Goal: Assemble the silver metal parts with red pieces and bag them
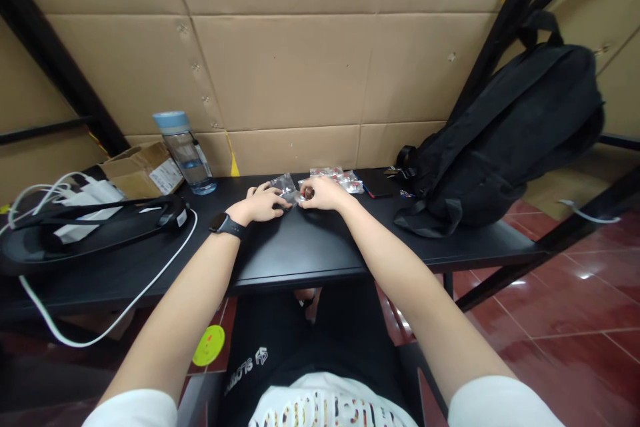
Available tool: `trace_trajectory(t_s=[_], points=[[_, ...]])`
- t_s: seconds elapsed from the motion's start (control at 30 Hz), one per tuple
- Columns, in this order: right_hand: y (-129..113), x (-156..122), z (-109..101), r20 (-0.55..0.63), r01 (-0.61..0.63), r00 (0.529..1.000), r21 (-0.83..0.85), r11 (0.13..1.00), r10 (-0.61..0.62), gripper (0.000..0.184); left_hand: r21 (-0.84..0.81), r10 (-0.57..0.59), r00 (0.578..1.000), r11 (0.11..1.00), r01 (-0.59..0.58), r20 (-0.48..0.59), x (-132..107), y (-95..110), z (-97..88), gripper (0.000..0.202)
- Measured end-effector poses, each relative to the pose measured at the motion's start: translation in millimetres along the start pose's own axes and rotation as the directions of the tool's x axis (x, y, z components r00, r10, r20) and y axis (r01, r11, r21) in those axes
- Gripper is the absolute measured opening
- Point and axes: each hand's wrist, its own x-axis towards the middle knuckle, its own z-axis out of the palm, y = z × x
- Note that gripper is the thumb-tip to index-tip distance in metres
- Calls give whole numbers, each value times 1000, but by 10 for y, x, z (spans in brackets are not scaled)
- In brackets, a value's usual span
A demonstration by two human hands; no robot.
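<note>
My left hand (264, 203), with a dark watch at the wrist, lies palm down on the black desk with its fingers spread against a clear plastic bag (284, 184). Close beside it, my right hand (324, 193) is curled in a pinch around a small dark reddish-brown object (307, 193), too small to name. Crinkled clear plastic also shows near those right fingertips. Just behind the right hand lie several small clear packets (351, 181) with red bits inside.
On the left stand a water bottle (186, 153), a cardboard box (143, 170), a black ring-shaped device (90, 230) and white cables (150, 287). To the right are a dark phone-like slab (376, 183), keys (393, 172) and a black backpack (505, 133). Cardboard panels (280, 67) close off the back.
</note>
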Motion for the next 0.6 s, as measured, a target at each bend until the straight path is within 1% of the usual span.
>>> trace_trajectory(t_s=[0.07, 0.13, 0.2, 0.27, 0.33, 0.43, 0.53, 0.6], points=[[-3, 1, -3, 17, -13, 1000, -15, 1000, 13, 23, 3, -20, 1000, 1000, 20, 22, -4, 15, -4, 40], [3, 3, -1, 33, -25, 999, -41, 999, 26, 22, -6, -21, 997, 1000, 22, 80, -5, 3, -9, 43], [10, 8, 9, 50, -42, 998, -73, 996, 46, 22, -28, 12, 991, 1000, -8, 132, -3, -30, -17, 46], [9, 13, 28, 60, -59, 996, -88, 994, 65, 24, -54, 61, 985, 997, -53, 158, 1, -71, -22, 47], [-5, 18, 50, 56, -66, 996, -79, 995, 70, 25, -74, 115, 980, 992, -104, 164, 5, -103, -24, 47], [-36, 21, 67, 31, -61, 998, -80, 995, 63, 29, -108, 186, 973, 979, -172, 139, 2, -117, -25, 46], [-24, 23, 50, 23, -74, 997, -101, 992, 77, 36, -124, 214, 970, 972, -199, 119, -13, -99, -31, 46], [24, 28, 32, 58, -69, 996, -66, 995, 73, 36, -120, 218, 969, 972, -204, 117, -22, -86, -32, 48]])
